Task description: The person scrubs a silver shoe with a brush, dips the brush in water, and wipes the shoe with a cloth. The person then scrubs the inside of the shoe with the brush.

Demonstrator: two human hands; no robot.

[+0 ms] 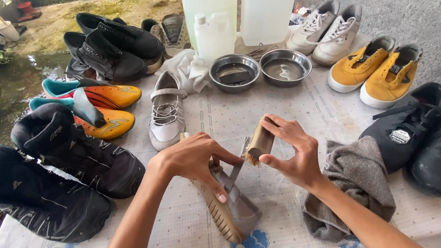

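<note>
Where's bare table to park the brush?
Free: cloth between the steel bowls, the yellow shoes and the right hand; also the front edge beside the grey rag. Crowded: left side, packed with black boots and orange shoes.

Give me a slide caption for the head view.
Left hand steadies a grey shoe; right hand holds a brush.

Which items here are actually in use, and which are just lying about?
In use: left hand holding grey shoe; right hand holding brush.

Lying about: grey cloth, yellow sneakers, two steel bowls, black shoes, white jug.
</note>
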